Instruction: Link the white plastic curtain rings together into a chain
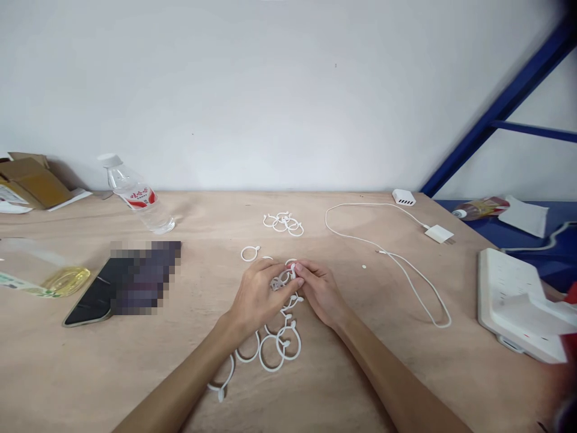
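My left hand (264, 290) and my right hand (321, 291) meet over the middle of the wooden table, fingertips close together. Between them is a white plastic ring (293, 269) with a small tab, pinched by both. Several similar white rings lie under and in front of my hands, such as a loose ring (271, 353) towards the near edge. One more ring (249, 254) rests just beyond my left hand. Farther back lies a small cluster of white rings (283, 223). My left palm and fingers partly hide some of the rings beneath.
At the left are a water bottle (139, 198), a phone (97, 294), a bag with a yellow coil (65, 281) and a cardboard box (36, 180). At the right lie a white cable (342, 233), a charger (439, 233), a small white hub (403, 197) and a power strip (509, 288).
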Demonstrator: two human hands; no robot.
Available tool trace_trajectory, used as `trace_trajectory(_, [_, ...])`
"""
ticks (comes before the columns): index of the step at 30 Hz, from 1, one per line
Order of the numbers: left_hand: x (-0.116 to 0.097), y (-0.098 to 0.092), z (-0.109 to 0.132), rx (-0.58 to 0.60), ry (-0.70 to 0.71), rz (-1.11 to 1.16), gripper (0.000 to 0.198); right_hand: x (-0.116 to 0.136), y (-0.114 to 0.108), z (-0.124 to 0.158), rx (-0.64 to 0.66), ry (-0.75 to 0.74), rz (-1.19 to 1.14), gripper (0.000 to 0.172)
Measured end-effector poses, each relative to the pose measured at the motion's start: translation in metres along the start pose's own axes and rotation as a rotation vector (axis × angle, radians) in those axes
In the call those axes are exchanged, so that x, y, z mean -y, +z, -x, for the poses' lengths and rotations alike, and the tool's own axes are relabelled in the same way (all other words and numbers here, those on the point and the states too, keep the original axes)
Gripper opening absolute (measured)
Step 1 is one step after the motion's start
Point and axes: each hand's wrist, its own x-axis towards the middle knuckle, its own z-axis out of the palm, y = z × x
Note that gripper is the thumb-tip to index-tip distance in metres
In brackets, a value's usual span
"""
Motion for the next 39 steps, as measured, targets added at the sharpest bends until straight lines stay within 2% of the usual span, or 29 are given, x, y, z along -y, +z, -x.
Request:
trace_trajectory(3, [-0.002, 0.001, 0.001, 0.051, -0.039, -0.04, 0.02, 0.001, 0.0, 0.0, -0.009, -0.016, 0.007, 0.017])
trace_trajectory(8, [0.0, 0.002, 0.003, 0.025, -0.052, 0.002, 0.025, 0.002, 0.001, 0.0, -0.007, -0.013, 0.002, 0.017])
trace_trajectory(13, [0.011, -0.008, -0.001, 0.033, -0.015, 0.013, 0.029, 0.0, 0.001, 0.0, -0.016, -0.091, 0.071, 0.014])
trace_trajectory(16, [0.026, -0.014, -0.019, -0.007, -0.021, -0.069, 0.031, -0.001, 0.002, 0.002, 0.023, -0.166, 0.238, 0.009])
trace_trajectory(18, [0.038, -0.012, -0.038, -0.008, -0.03, -0.207, 0.031, -0.002, 0.004, 0.004, 0.045, -0.225, 0.379, 0.008])
trace_trajectory(20, [0.049, -0.005, -0.06, 0.069, -0.035, -0.398, 0.036, -0.002, 0.005, 0.005, 0.032, -0.268, 0.458, 0.011])
trace_trajectory(23, [0.059, 0.012, -0.087, 0.129, -0.012, -0.487, 0.036, -0.004, 0.004, 0.005, -0.032, -0.307, 0.462, 0.013])
trace_trajectory(27, [0.063, 0.029, -0.101, 0.155, 0.008, -0.553, 0.025, -0.005, 0.002, 0.003, -0.093, -0.322, 0.455, 0.012])
trace_trajectory(30, [0.06, 0.026, -0.095, 0.174, 0.024, -0.588, 0.022, -0.007, 0.0, 0.002, -0.139, -0.273, 0.413, 0.012])
trace_trajectory(35, [0.047, 0.002, -0.065, 0.169, 0.03, -0.596, 0.024, -0.01, -0.003, -0.006, -0.262, -0.202, 0.185, 0.023])
trace_trajectory(37, [0.041, -0.008, -0.049, 0.145, 0.052, -0.52, 0.022, -0.01, -0.004, -0.008, -0.282, -0.199, 0.08, 0.028])
trace_trajectory(39, [0.034, -0.013, -0.034, 0.12, 0.112, -0.341, 0.019, -0.008, -0.003, -0.01, -0.279, -0.187, 0.005, 0.031])
